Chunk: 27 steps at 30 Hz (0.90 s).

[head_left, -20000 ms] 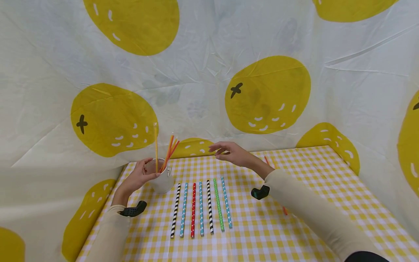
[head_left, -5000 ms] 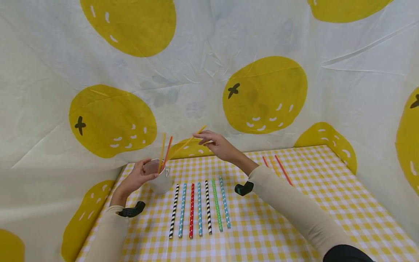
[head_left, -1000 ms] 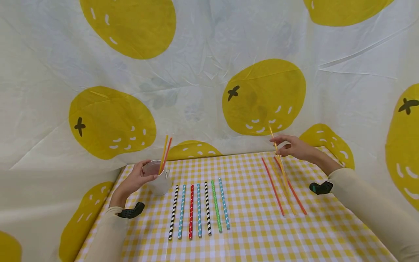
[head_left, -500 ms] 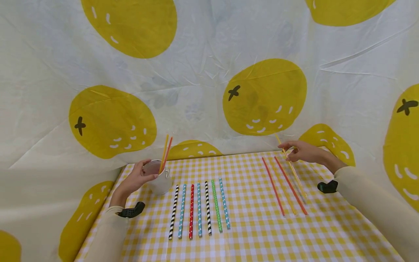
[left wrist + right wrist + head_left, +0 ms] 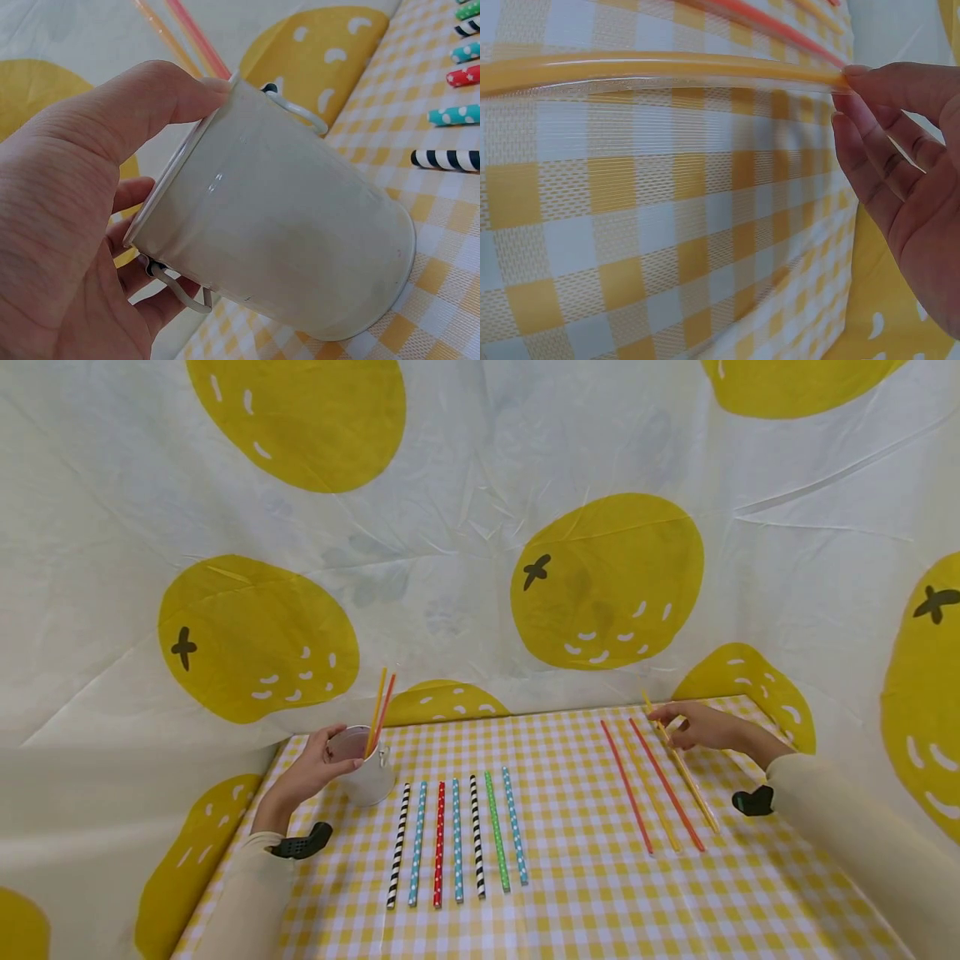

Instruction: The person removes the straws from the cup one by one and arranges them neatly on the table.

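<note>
My left hand (image 5: pixel 315 768) grips the rim of a white pail (image 5: pixel 277 217), thumb on the near side and fingers round the far side. A yellow straw (image 5: pixel 378 702) and a red straw (image 5: pixel 387 703) lean inside it. At the right, my right hand (image 5: pixel 705 727) pinches another yellow straw (image 5: pixel 667 67) near its far end, its near end low over the cloth. Left of that straw lie a red straw (image 5: pixel 667 787), a yellow straw (image 5: pixel 649 787) and a second red straw (image 5: pixel 626 787), roughly side by side.
Several patterned straws, including a striped one (image 5: pixel 399 845), a red dotted one (image 5: pixel 438 845) and a green one (image 5: pixel 497 832), lie in a row mid-table. A yellow-checked cloth (image 5: pixel 570 893) covers the table. A lemon-printed curtain (image 5: pixel 450 593) stands behind.
Several straws left the pail over the past twenty seconds. My right hand pulled out a yellow straw, carried it right and lowered it beside the red one. My left hand stayed on the pail.
</note>
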### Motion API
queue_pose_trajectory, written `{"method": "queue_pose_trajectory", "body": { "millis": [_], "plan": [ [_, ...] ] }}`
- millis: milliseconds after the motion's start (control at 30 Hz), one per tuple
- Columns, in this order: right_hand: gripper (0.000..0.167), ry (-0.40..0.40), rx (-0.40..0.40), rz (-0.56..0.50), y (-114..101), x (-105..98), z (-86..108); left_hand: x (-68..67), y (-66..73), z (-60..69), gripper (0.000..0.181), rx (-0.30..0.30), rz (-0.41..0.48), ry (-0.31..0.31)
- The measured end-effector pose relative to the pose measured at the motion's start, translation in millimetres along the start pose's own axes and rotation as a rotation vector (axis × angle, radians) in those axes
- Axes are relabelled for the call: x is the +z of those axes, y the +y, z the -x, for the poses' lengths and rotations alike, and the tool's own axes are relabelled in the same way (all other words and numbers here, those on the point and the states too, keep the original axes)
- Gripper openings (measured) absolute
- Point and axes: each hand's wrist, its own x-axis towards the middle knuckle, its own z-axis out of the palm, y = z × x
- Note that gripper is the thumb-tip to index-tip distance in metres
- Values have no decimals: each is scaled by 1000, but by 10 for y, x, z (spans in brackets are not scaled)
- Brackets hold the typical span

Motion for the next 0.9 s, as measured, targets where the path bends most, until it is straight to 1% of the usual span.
{"method": "queue_pose_trajectory", "body": {
  "millis": [100,333,600,733,900],
  "plan": [
    [54,-12,-4,-3,63,30,-7,-6,2,6,85,-3,10,-2],
    [52,-21,19,44,200,126,-64,-22,31,32,87,-15,32,-5],
    [50,-10,29,64,201,158,-43,-7,6,5,84,-4,-6,2],
    [49,-8,34,71,185,164,-36,-8,7,2,84,-1,-10,5],
    [49,-21,27,55,188,170,-41,-19,8,19,85,-4,3,5]
  ]
}}
